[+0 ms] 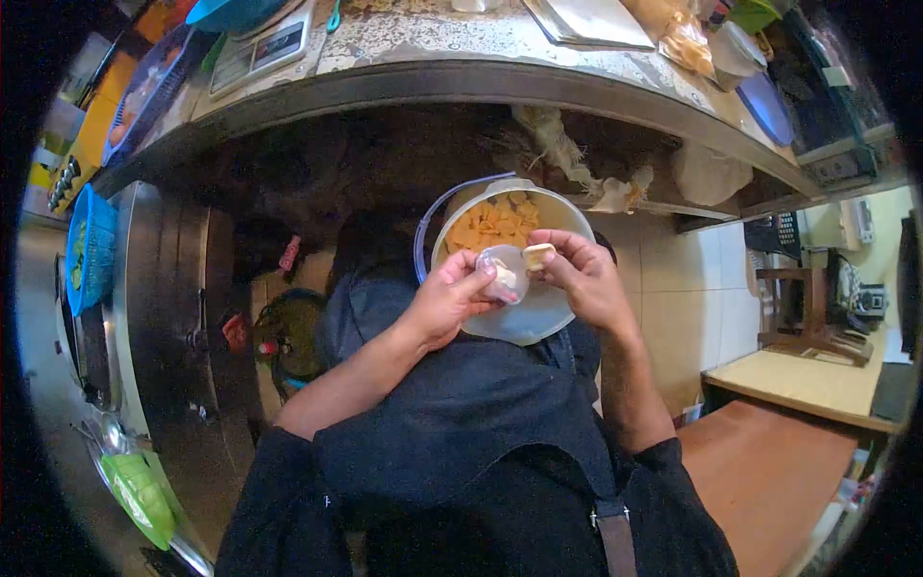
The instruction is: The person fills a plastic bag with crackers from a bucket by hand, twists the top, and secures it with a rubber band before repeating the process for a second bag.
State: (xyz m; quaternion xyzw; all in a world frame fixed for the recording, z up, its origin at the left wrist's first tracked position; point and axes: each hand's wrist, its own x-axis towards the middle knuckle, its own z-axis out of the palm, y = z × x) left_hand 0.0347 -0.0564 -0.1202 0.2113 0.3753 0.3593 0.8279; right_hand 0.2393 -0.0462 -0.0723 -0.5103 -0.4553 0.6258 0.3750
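My left hand is closed around a small clear plastic cup with some whitish stuff inside. Close beside the cup, my right hand pinches a small pale-yellow, flat piece, perhaps a cracker, between thumb and fingers. Both hands are over a whitish plastic bucket that stands at my lap. Many orange-yellow flat pieces lie in the far left part of the bucket. Its blue-violet handle hangs down along the left side.
A worn counter runs across in front, with a scale and papers on it. Blue baskets stand at the left. To the right are a brown tabletop and a wooden chair.
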